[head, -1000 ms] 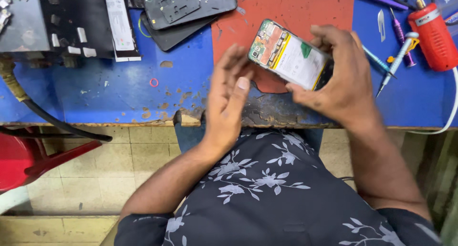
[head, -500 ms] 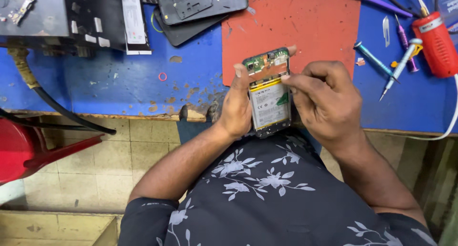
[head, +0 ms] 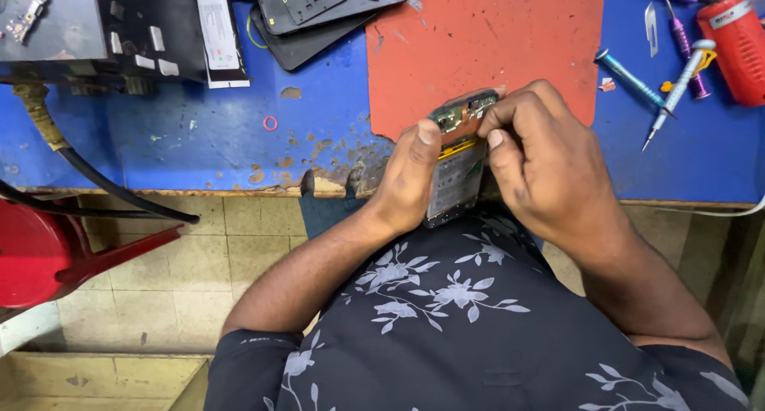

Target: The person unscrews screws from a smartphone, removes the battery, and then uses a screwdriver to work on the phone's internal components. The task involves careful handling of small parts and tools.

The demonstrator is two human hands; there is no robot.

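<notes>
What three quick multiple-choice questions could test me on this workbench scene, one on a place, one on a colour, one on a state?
1. Where is the opened phone?
A. Flat on the red mat
B. Held in both hands at the bench's near edge
C. On the floor

2. What colour is the mat on the blue bench?
A. Green
B. Red
C. White

3. In what state is the phone?
A. Sealed, screen lit
B. Boxed
C. Back off, inner parts showing

Answers:
1 B: the left hand and right hand clasp it from either side, off the bench top.
2 B: the mat is plainly red against the blue top.
3 C: a circuit board and yellow strip show at its upper end.
</notes>
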